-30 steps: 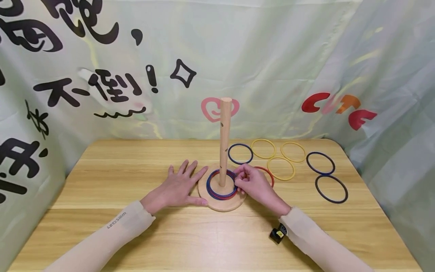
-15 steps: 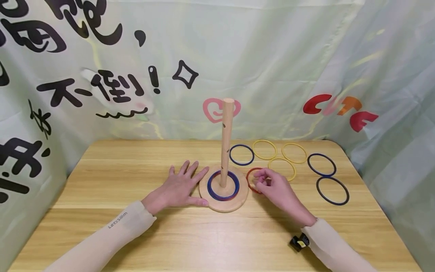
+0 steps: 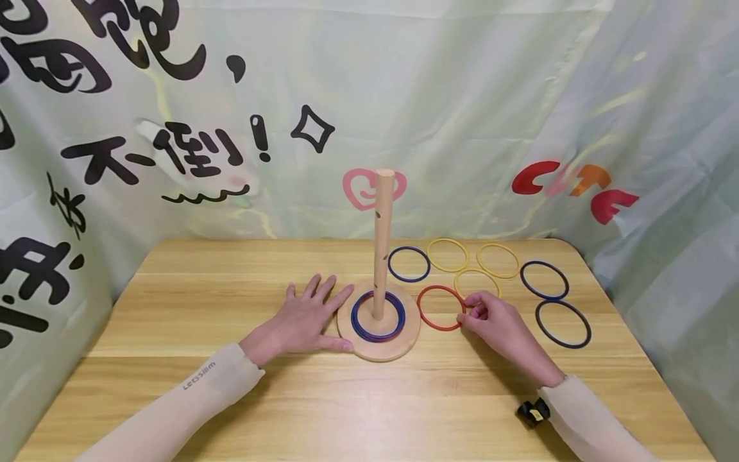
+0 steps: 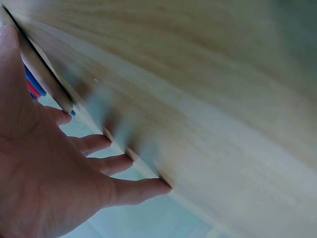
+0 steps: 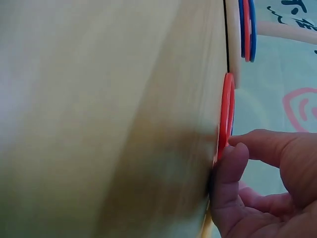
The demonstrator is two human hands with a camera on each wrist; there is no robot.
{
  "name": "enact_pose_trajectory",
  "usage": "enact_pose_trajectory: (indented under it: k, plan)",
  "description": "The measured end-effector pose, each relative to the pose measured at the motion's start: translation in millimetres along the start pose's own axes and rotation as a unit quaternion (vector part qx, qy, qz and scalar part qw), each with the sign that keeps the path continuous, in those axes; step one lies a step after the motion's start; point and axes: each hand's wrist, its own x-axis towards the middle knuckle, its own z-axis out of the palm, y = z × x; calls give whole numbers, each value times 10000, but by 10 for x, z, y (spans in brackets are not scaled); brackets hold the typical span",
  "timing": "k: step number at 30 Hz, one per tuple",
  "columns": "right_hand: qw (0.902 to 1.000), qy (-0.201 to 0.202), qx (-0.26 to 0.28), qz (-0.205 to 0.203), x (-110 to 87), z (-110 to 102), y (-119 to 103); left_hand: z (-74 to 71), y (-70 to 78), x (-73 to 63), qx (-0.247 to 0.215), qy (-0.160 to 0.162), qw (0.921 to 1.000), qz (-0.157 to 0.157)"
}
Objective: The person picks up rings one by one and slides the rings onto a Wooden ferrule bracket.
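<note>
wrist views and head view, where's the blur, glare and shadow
Head view: pale sheen on the table in front of the wooden base; left wrist view: smeared dark patches on the table beside the left hand; right wrist view: broad soft shadow across the blurry table, the red ring looking clearer.
</note>
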Motion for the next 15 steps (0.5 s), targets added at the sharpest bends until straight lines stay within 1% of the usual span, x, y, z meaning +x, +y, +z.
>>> enact_pose_trajectory:
  k: [9, 15]
  plan:
    - [9988, -2, -485, -16, 87, 20, -68, 14, -9, -4, -26, -11, 10000, 10]
    - [9988, -19, -481, 100, 104, 12, -92, 1, -4, -3, -73, -6, 10000, 6]
